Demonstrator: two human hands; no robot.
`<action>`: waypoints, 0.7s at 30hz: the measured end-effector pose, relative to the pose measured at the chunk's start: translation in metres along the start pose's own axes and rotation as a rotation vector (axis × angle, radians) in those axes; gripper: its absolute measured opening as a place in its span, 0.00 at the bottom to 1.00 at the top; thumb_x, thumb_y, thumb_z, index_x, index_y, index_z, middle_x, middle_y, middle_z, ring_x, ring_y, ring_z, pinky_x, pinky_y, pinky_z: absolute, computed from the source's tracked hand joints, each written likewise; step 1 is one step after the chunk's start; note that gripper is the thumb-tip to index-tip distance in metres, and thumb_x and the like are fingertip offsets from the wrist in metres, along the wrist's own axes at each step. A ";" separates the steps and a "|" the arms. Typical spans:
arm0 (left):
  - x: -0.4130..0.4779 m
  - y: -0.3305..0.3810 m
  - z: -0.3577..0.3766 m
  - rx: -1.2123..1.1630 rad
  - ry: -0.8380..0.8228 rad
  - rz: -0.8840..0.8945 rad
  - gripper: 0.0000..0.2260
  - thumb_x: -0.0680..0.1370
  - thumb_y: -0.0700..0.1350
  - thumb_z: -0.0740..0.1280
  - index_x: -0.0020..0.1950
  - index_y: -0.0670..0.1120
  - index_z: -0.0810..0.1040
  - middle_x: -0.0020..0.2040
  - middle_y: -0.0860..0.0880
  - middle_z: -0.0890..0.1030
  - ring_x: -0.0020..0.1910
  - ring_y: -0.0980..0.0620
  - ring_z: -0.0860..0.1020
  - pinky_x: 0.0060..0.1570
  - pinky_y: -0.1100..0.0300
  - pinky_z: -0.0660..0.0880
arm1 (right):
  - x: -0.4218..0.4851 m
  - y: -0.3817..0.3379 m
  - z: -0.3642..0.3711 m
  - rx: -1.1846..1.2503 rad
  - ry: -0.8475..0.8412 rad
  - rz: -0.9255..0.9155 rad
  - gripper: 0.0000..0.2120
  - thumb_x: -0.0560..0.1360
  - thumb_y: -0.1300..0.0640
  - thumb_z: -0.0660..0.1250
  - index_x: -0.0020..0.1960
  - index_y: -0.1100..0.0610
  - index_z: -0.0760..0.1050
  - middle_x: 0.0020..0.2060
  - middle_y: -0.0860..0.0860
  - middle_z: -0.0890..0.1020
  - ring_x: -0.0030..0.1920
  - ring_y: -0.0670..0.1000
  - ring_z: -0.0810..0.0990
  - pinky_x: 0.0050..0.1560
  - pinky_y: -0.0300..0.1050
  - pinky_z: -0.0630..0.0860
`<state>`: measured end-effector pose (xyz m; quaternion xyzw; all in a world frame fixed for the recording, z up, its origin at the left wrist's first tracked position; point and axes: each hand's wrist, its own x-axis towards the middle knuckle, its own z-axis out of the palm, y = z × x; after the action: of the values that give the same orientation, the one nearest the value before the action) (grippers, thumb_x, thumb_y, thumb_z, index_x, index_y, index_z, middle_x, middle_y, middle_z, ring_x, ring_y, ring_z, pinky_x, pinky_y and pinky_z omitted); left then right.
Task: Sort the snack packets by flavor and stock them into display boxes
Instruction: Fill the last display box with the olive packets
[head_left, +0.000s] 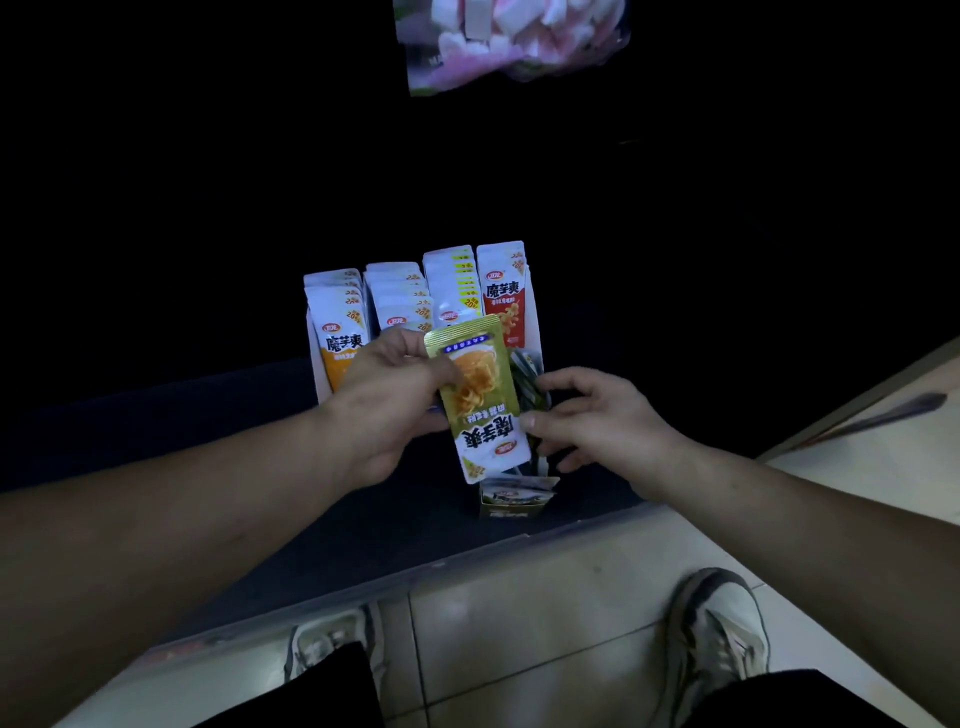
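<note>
Your left grip (395, 395) pinches the green packet (483, 405) by its long edge, print upside down, just in front of the display box (314, 358) on the counter (337, 525). Your right grip (597, 421) meets the opposite edge, fingers curled over loose packets (527, 374); holding or not, I can't tell. It looks light, floppy, slick: pinch the sealed edges, not the soft middle.

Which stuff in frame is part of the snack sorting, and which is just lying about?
Job:
- left hand gripping the gold packet
- right hand at its edge
- display box with orange packets and red packets
- dark packets
- small gold box

Not the job:
- pink bag at top
- shoes
- tiled floor
</note>
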<state>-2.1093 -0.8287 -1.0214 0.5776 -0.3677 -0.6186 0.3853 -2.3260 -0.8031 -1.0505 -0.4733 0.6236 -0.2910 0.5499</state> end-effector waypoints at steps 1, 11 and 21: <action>0.000 -0.001 0.001 -0.023 -0.014 -0.009 0.13 0.77 0.30 0.69 0.59 0.38 0.74 0.55 0.35 0.84 0.52 0.39 0.86 0.50 0.41 0.84 | -0.001 0.000 -0.001 -0.004 -0.035 0.016 0.22 0.72 0.56 0.79 0.63 0.50 0.76 0.44 0.52 0.88 0.46 0.54 0.88 0.44 0.53 0.83; 0.002 -0.018 0.001 0.148 -0.009 -0.012 0.14 0.74 0.38 0.78 0.57 0.47 0.83 0.50 0.46 0.88 0.51 0.48 0.86 0.55 0.47 0.83 | -0.005 -0.009 -0.012 0.037 0.053 -0.038 0.07 0.76 0.62 0.74 0.53 0.58 0.80 0.46 0.52 0.88 0.51 0.55 0.87 0.49 0.54 0.83; -0.011 -0.055 0.007 0.614 -0.168 -0.110 0.02 0.81 0.47 0.70 0.52 0.50 0.81 0.49 0.46 0.84 0.40 0.52 0.81 0.32 0.60 0.77 | -0.014 -0.027 -0.029 -0.255 0.136 -0.424 0.09 0.81 0.63 0.66 0.49 0.50 0.70 0.38 0.44 0.84 0.39 0.47 0.83 0.42 0.49 0.81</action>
<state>-2.1191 -0.7952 -1.0657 0.6326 -0.5359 -0.5444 0.1273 -2.3472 -0.8054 -1.0149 -0.6382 0.5778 -0.3500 0.3693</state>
